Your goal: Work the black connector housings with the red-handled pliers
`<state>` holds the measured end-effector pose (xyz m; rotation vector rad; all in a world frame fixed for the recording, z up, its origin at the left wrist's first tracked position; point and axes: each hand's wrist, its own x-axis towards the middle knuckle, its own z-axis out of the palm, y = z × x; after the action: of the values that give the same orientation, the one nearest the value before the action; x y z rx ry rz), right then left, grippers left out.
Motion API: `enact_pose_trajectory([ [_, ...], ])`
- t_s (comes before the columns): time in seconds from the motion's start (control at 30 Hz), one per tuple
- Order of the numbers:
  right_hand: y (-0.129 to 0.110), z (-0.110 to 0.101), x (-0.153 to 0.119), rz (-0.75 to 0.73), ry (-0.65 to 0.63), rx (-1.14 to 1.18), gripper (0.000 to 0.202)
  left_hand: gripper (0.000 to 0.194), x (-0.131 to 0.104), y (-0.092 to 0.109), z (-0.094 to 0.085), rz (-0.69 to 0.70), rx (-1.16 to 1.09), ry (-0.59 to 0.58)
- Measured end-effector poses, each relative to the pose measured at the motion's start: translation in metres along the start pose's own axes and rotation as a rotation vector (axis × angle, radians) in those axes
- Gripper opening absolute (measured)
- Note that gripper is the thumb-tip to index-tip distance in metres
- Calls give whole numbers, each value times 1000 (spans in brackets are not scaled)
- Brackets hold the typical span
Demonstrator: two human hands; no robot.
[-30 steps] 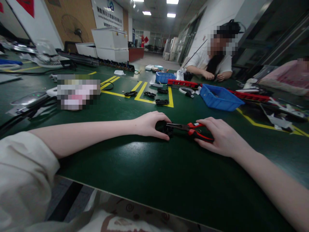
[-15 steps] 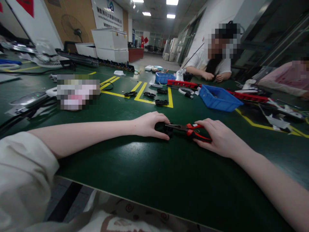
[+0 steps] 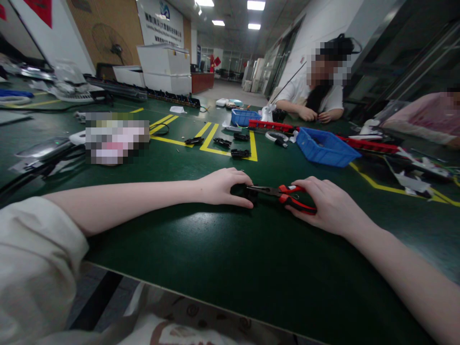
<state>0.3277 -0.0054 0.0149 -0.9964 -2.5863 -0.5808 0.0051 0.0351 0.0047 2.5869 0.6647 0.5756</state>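
Observation:
My left hand rests on the green table, its thumb and fingers curved around a small black part whose kind I cannot make out. In my right hand are long-nose pliers with red and black handles, the handles somewhat apart. The plier tips point left and reach the black part between my left thumb and fingers; whether they grip it is hard to see. Several similar-looking black parts lie farther back, in and beside a yellow-taped area.
Behind my right hand stands a blue bin, with a smaller blue bin farther back. Red strips and a coiled white cable lie near them. Across the table a person works; another sits at far right. Dark cables lie at left.
Almost nothing differs. The pliers and my right hand have shifted very slightly to the right; my left hand stays around the black part.

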Motion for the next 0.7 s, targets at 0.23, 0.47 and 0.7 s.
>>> enact_pose_trajectory([
  [0.23,1,-1,-5,12,-29,-10,47,55,-1,4,-2,-35,-51,-8],
  [0.47,3,-3,-2,-59,-65,-49,45,78,-1,1,1,-13,12,-39],
  [0.7,3,-3,0,-60,-75,-40,43,85,-1,-1,4,-21,56,-47],
])
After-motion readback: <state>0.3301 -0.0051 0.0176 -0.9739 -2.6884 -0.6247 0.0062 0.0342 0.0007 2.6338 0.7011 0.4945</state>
